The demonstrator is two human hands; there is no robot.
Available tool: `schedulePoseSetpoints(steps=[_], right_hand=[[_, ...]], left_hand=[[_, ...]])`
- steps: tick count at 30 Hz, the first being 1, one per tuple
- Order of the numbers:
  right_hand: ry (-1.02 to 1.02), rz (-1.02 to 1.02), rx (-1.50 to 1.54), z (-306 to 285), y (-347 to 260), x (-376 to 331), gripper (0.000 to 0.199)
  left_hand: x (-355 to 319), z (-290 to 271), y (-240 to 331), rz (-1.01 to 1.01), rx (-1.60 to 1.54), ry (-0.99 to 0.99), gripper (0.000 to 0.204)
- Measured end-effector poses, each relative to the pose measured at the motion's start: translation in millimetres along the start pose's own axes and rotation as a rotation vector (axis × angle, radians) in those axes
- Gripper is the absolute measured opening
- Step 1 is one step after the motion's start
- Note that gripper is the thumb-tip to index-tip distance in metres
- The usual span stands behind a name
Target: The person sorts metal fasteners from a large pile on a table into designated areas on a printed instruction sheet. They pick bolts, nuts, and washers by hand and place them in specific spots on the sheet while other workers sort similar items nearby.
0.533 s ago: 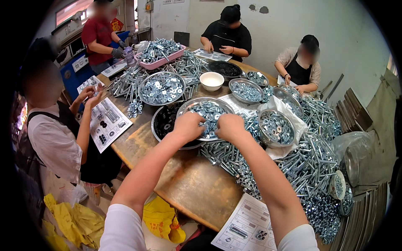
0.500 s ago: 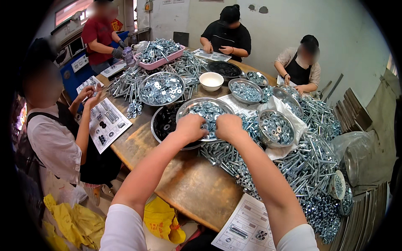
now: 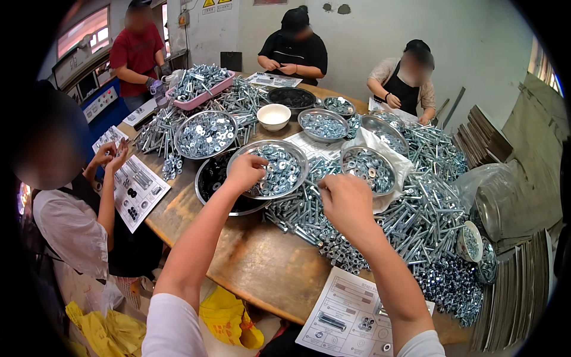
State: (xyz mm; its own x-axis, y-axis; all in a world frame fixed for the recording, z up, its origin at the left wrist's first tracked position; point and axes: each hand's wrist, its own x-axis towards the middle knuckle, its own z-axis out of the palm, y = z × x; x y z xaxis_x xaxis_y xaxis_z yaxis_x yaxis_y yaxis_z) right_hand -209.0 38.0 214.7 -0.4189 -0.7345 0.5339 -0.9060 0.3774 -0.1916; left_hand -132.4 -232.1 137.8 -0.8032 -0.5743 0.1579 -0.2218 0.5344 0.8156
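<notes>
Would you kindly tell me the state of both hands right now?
Left hand: curled at the washer bowl; any hold unclear.
Right hand: curled above the bolts; any hold unclear.

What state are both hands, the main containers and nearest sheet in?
Steel washer bowl: upright, well filled
Left hand: curled over washer bowl, grip unclear
Right hand: curled, contents unclear
Black-washer basin: partly covered by washer bowl
White bowl: upright, uncovered
Pink tray: heaped with bolts
Printed sheet: face up, partly hidden
</notes>
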Motion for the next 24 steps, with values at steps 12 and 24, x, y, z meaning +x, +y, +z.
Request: schedulePoseSetpoints(steps=[12,24], right_hand=[[0.038,0.431,0.742,-45.4,-13.6,-142.5,0.013],[0.049,0.318,0.396,-88.2,11.5,-282.1,0.013]], left_hand=[[-171.4,121.8,61.2,-0.639,-2.278,-0.43,0.032],[-291.0,186.4,122.2,-0.847,-1.737,-0.569,0.042]])
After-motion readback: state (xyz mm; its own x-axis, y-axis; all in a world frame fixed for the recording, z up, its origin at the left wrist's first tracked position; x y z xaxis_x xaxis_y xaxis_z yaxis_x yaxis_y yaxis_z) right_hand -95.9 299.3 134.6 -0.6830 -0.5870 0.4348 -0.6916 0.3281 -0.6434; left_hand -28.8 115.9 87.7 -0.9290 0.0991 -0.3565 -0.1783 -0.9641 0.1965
